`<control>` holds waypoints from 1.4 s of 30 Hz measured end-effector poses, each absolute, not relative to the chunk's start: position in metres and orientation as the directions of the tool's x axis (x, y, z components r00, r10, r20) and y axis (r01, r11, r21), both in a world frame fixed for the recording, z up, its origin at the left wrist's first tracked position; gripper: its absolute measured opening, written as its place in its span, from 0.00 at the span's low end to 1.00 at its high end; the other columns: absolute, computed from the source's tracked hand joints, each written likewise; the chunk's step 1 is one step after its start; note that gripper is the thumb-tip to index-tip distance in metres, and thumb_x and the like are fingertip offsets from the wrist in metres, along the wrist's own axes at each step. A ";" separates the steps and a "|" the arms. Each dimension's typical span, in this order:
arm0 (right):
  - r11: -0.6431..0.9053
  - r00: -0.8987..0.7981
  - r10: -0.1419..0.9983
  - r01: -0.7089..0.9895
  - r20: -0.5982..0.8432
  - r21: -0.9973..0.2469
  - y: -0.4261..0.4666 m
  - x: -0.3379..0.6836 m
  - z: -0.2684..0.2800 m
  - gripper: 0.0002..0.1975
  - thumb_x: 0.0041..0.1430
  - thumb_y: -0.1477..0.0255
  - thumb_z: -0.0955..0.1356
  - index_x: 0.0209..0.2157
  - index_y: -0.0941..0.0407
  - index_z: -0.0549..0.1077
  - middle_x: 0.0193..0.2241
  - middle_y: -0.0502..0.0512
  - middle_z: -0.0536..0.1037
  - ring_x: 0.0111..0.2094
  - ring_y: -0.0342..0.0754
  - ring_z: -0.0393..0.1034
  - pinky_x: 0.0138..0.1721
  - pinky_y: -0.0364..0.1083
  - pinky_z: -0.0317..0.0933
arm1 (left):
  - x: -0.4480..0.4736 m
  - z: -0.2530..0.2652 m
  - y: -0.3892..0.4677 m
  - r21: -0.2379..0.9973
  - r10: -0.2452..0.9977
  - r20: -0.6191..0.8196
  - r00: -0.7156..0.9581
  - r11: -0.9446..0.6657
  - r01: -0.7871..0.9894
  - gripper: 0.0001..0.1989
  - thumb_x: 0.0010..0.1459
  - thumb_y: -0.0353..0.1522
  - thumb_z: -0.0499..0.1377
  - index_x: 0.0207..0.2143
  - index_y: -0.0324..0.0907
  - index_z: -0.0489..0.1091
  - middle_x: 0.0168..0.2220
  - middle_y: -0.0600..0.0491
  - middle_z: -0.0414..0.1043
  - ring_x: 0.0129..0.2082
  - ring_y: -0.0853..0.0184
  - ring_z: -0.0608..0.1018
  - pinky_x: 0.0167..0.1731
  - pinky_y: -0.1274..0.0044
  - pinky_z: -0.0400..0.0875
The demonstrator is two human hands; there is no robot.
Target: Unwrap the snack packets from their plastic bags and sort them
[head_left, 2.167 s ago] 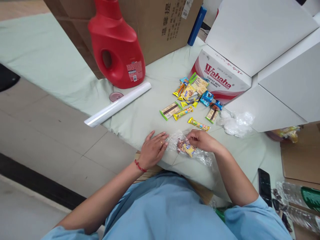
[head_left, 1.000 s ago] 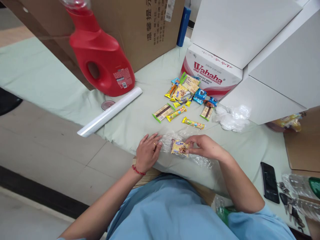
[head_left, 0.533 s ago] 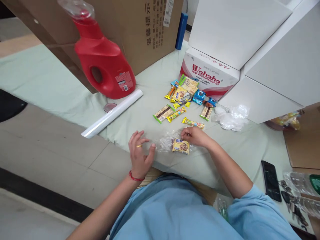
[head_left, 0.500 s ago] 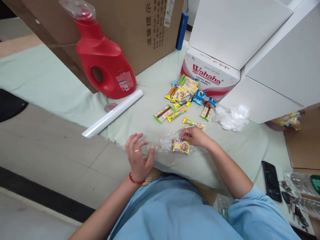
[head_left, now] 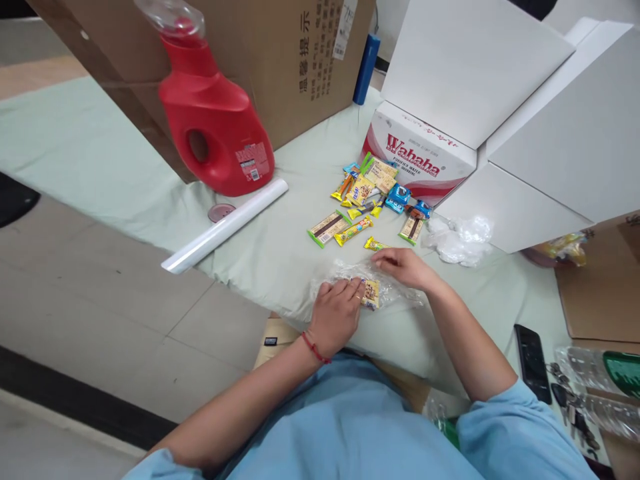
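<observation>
A yellow biscuit packet [head_left: 371, 293] lies in a crumpled clear plastic bag [head_left: 395, 297] at the table's near edge. My left hand [head_left: 336, 310], with a red cord bracelet at the wrist, rests on the packet's left part, its fingers laid flat and covering much of it. At the bag's upper right, my right hand [head_left: 406, 267] has thumb and fingers pinched together on the film. Just beyond those fingers a yellow-green snack bar [head_left: 374, 245] is partly hidden by the hand.
Several wrapped snacks [head_left: 360, 190] are heaped before a Wahaha box [head_left: 415, 153]. Crumpled plastic bags [head_left: 460, 240] lie right of them. Leftward are a roll of film [head_left: 225, 227] and a red jug [head_left: 215, 120]. A phone [head_left: 533, 363] and keys [head_left: 575, 407] lie at right.
My left hand has come rightward and down from the air onto the biscuit packet. My right hand has shifted slightly right and up, and the bag is spread wider towards the right.
</observation>
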State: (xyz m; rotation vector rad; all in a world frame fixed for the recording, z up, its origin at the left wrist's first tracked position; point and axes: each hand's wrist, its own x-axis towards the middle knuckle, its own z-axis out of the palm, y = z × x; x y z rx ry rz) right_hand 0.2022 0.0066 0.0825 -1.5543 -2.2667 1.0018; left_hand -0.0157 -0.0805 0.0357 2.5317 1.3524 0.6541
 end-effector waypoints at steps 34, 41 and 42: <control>-0.011 -0.290 0.854 0.820 -0.432 -0.572 0.069 0.154 0.060 0.17 0.63 0.65 0.65 0.23 0.58 0.73 0.19 0.48 0.69 0.24 0.42 0.61 0.29 0.41 0.55 | -0.024 0.031 -0.085 0.355 0.860 0.193 0.473 -0.511 0.783 0.19 0.68 0.32 0.53 0.59 0.51 0.72 0.62 0.50 0.72 0.49 0.56 0.75 0.44 0.61 0.68; -0.004 -0.315 0.869 0.765 -0.380 -0.644 0.049 0.168 0.071 0.22 0.67 0.55 0.61 0.33 0.58 0.77 0.23 0.47 0.71 0.24 0.42 0.60 0.28 0.41 0.54 | -0.023 0.036 -0.081 0.350 0.891 0.145 0.430 -0.452 0.820 0.19 0.67 0.32 0.54 0.58 0.54 0.73 0.69 0.47 0.61 0.51 0.53 0.73 0.44 0.60 0.69; 0.040 -0.338 0.880 0.751 -0.332 -0.659 0.042 0.169 0.076 0.23 0.67 0.55 0.61 0.35 0.58 0.78 0.24 0.47 0.72 0.26 0.42 0.61 0.29 0.41 0.55 | -0.023 0.037 -0.081 0.352 0.895 0.141 0.423 -0.445 0.823 0.19 0.67 0.32 0.54 0.58 0.54 0.73 0.69 0.47 0.60 0.51 0.52 0.73 0.44 0.61 0.69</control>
